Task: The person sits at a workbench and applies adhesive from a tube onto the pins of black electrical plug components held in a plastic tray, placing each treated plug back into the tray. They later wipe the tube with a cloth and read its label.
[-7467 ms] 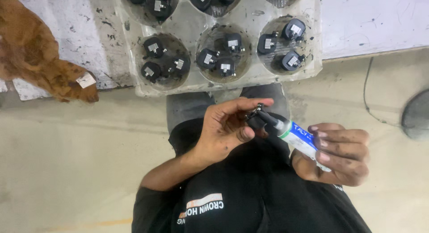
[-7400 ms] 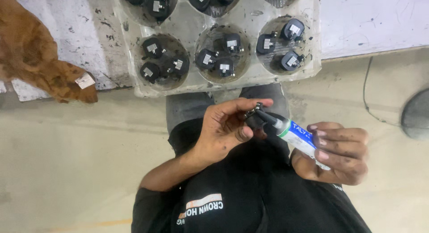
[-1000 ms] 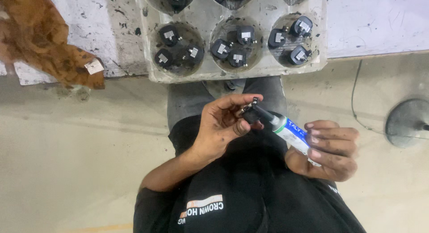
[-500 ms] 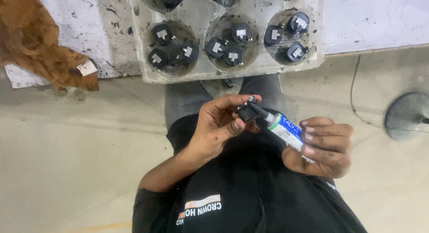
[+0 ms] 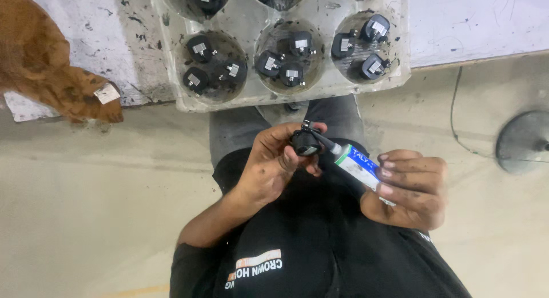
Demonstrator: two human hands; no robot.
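Fingers of the left hand are curled round a small black part, pinching it just in front of the person's lap. The right hand is clenched round a small tube with a blue and white label and a green collar; its dark nozzle touches the black part. Both hands sit close together over the black shirt, near the desk's edge.

Farther off, on the desk, lies a clear plastic tray with round wells. Each well holds a few black parts like the held one, most with a small pale tag on top. To the far left a brown rag rests on the desk. At the right, on the floor, stands a round grey base with a thin cable trailing near it.
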